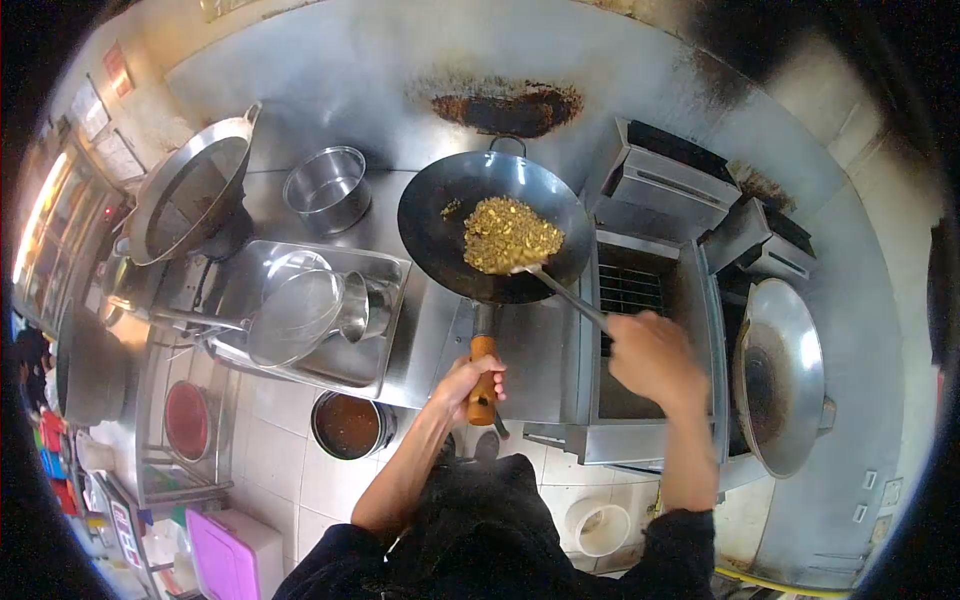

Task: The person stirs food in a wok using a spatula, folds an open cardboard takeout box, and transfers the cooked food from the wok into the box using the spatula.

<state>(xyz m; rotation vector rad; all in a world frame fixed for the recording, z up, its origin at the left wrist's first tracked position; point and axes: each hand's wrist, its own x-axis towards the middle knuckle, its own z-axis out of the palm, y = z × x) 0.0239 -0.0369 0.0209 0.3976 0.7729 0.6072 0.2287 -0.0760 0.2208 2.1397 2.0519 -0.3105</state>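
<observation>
A dark wok (430, 215) sits in front of me, with a mound of yellow-brown crumbly food (505, 235) in it and a small bit of the same food to its left. My left hand (468, 388) is wrapped round the wok's wooden handle (482, 400). In my right hand (652, 362) is the handle of a metal spatula (570, 295). The spatula's tip touches the lower edge of the food, and its blade is partly covered. My right hand is slightly blurred, above the fryer (640, 395) to the right of the wok.
To the left, a steel tray (375, 375) holds a mesh strainer (295, 318) and a steel container (375, 310). Behind it stands a steel pot (328, 190). Large woks stand at far left (195, 195) and right (780, 380). On the floor are a pot of brown liquid (348, 425) and a white bucket (598, 527).
</observation>
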